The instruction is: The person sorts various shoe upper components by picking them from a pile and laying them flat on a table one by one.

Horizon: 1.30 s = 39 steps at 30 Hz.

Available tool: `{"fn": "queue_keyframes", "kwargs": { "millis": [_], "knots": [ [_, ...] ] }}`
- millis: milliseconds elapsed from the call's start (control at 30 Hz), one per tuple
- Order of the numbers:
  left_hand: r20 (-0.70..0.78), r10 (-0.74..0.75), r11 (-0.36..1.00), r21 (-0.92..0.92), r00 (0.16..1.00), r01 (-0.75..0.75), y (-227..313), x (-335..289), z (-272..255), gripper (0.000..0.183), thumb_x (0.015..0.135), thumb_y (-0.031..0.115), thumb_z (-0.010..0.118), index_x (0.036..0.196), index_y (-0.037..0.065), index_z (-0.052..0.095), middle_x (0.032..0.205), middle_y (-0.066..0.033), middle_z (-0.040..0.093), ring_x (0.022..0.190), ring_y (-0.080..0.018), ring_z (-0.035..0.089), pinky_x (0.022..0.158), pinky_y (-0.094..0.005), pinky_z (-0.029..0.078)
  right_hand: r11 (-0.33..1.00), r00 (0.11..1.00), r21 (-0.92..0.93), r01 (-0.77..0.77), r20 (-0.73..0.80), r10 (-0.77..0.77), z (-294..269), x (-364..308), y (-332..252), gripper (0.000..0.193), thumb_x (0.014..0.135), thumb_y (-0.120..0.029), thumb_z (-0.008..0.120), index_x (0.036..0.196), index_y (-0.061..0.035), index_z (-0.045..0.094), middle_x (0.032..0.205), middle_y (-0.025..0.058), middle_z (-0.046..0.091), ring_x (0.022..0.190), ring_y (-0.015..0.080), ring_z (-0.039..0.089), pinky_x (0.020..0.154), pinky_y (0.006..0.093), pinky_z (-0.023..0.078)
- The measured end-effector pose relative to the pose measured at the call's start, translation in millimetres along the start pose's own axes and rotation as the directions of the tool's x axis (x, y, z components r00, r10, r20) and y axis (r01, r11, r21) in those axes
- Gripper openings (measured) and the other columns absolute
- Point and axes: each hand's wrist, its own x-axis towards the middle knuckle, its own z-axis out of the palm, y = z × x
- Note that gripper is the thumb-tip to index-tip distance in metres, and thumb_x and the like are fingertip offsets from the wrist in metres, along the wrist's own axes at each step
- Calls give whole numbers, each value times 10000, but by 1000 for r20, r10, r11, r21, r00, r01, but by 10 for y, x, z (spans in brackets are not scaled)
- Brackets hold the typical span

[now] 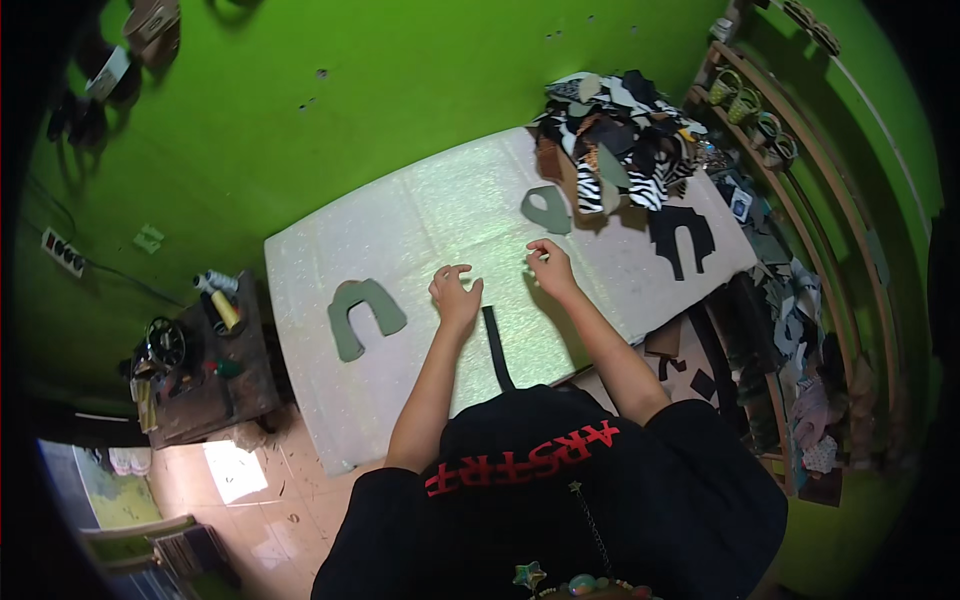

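The black strip (pixel 497 350) runs lengthwise toward the body just beside the left hand (pixel 455 295), nearer than the right hand (pixel 550 265); both hands hover loosely open and empty over the counter (pixel 400 220).

Bare tabletop (pixel 420 215) between cutouts; scrap heap (pixel 620 135) beyond.

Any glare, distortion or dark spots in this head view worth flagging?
Head view: fisheye bends the wooden rack and the white table edges; soft sheen on the table near the left hand and right hand; corners vignetted black; bright patch on the floor.
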Motion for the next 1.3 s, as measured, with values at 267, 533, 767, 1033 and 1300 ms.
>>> {"fn": "queue_keyframes", "kwargs": {
  "millis": [267,533,767,1033,1300],
  "knots": [
    [214,-8,997,-78,977,25,786,368,839,398,759,285,659,1116,114,616,1211,-169,517,1196,-354,392,988,-437,341,996,999,68,49,-21,-48,-844,228,-95,219,780,-97,612,988,-27,615,817,35,589,537,88,500,538,238,433],
    [196,28,994,-114,980,-6,1137,654,1306,438,767,270,651,1156,79,583,1205,-193,519,1184,-355,417,985,-418,358,944,905,-157,290,-277,-324,-1469,651,-169,178,737,-30,588,914,-27,603,831,92,561,709,204,532,673,319,434],
    [113,64,993,-110,992,-52,1232,895,1474,422,739,265,667,1118,95,587,1204,-197,475,1161,-362,382,1014,-410,279,768,826,-628,127,-361,-433,-1847,974,-291,285,747,-141,615,1025,-107,567,963,90,544,966,294,477,804,414,373],
    [-116,173,977,-105,978,-185,1588,698,1434,369,748,287,668,1061,99,624,1108,-158,559,1107,-313,434,960,-387,300,868,829,-467,170,-409,-382,-1892,1126,-190,183,776,-87,564,954,-64,602,864,120,580,845,290,550,754,406,399],
    [44,154,748,-658,987,-87,1638,458,1040,293,901,261,574,1020,-6,588,868,-50,616,786,-103,555,702,-254,453,956,985,248,156,-106,-133,-1061,729,-158,122,758,-39,638,864,-7,585,734,28,578,633,73,513,568,226,426]
  ]
}}
